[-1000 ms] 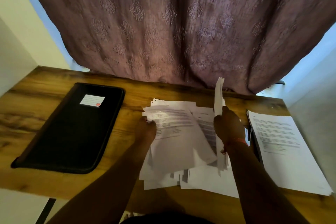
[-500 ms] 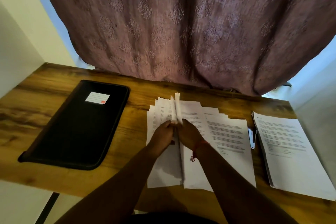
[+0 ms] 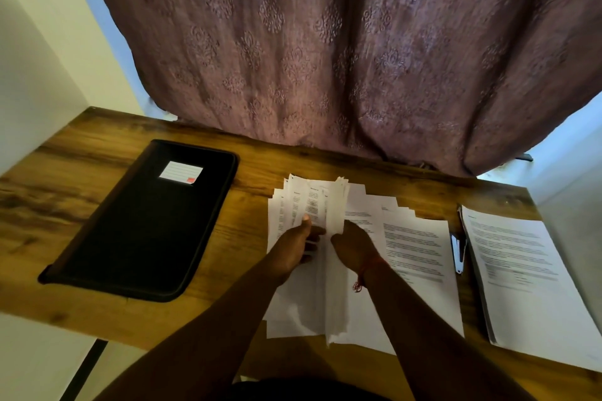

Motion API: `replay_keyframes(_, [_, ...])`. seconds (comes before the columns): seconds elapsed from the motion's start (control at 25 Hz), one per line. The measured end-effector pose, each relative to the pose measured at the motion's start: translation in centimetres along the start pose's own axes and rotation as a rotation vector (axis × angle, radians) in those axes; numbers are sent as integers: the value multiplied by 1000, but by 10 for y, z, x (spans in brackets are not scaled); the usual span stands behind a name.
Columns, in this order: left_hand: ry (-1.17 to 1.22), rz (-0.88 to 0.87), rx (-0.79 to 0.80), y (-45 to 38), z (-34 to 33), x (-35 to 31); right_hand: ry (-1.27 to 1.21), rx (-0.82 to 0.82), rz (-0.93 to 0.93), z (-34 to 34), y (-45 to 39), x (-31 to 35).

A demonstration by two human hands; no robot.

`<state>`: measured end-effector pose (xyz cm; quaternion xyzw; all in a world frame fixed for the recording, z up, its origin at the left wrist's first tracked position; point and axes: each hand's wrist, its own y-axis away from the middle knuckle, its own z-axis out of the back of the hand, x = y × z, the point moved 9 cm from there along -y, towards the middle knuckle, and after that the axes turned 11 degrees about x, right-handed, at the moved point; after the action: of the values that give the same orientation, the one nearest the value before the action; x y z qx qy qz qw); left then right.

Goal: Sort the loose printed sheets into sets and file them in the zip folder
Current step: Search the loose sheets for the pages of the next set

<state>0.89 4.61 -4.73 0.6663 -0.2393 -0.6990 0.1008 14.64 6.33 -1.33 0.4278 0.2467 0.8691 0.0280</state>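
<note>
Loose printed sheets (image 3: 420, 257) lie spread across the middle of the wooden desk (image 3: 107, 153). A bundle of sheets (image 3: 335, 205) stands on edge in the middle of the pile, held between both hands. My left hand (image 3: 293, 247) grips it from the left, thumb on the fanned pages. My right hand (image 3: 353, 246), with a red thread at the wrist, grips it from the right. The black zip folder (image 3: 140, 225) lies zipped flat on the desk's left side, a white label on its cover. A separate stack of sheets (image 3: 527, 273) rests at the right.
A stapler (image 3: 457, 252) lies between the loose sheets and the right stack. A mauve patterned curtain (image 3: 325, 52) hangs behind the desk's back edge. White walls close in on the left and right. The desk's front edge runs just below the papers.
The sheets my right hand held upright on the right of the pile have come to its middle, where both hands now grip them. The sheets on the left now fan apart.
</note>
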Motion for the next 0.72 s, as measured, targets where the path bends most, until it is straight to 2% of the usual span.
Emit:
replay_keyframes(0.08, [-343, -31, -46, -5, 14, -1, 92, -60, -20, 20, 3, -2])
replay_keyframes(0.16, [-689, -22, -172, -9, 33, 3, 297, -158, -30, 43, 7, 4])
replay_keyframes(0.24, [-854, 1, -301, -5, 48, 5, 511, -226, -32, 54, 8, 11])
replay_keyframes(0.36, [-725, 30, -387, 0, 57, 2, 607, -156, -73, 38, 2, 0])
replay_keyframes(0.44, [-628, 53, -405, -4, 65, 4, 517, -60, -111, 19, -2, -23])
replay_keyframes(0.52, [-640, 51, -378, -12, 72, 9, 354, 4, -117, 8, -3, -43])
replay_keyframes(0.6, [-668, 47, -374, -16, 80, 12, 199, 12, -107, 9, -5, -53])
replay_keyframes(0.72, [-709, 43, -408, -15, 84, 9, 116, 15, -88, 13, -7, -56])
